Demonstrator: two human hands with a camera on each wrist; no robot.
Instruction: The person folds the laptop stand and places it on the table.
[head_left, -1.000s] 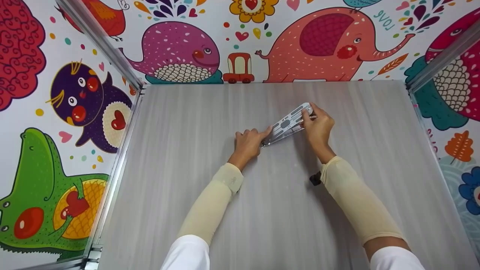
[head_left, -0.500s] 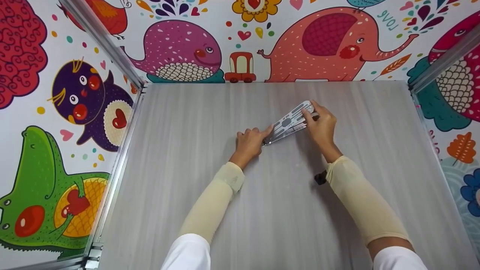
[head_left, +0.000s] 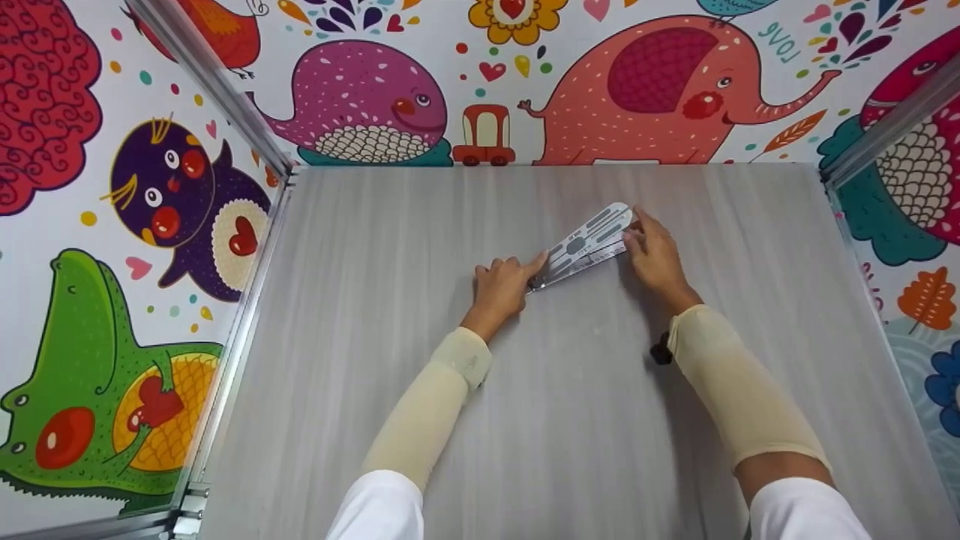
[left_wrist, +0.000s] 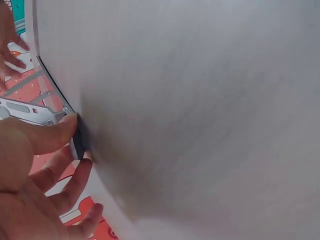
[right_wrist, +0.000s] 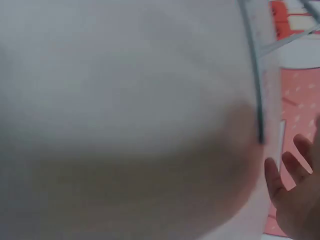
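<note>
A silver hinged metal piece (head_left: 589,238) lies slantwise on the grey table, its slotted upper arm raised at a narrow angle above a thin lower strip that bears small markings. My left hand (head_left: 497,294) pinches its hinged end; in the left wrist view the thumb sits on top and fingers are beneath the dark base (left_wrist: 79,142). Beside the raised far end is my right hand (head_left: 658,256). In the right wrist view that hand (right_wrist: 297,200) has spread fingers, apart from the blurred strip (right_wrist: 256,85).
The grey wood-grain table (head_left: 390,360) is edged on the left by a metal rail (head_left: 232,337). Walls printed with cartoon animals, such as an elephant (head_left: 637,105), stand at the back and sides. A small black device (head_left: 661,351) hangs at the right wrist.
My right hand has let go of the raised arm's end and moved slightly right. The metal piece keeps its angle, and my left hand stays at the hinge.
</note>
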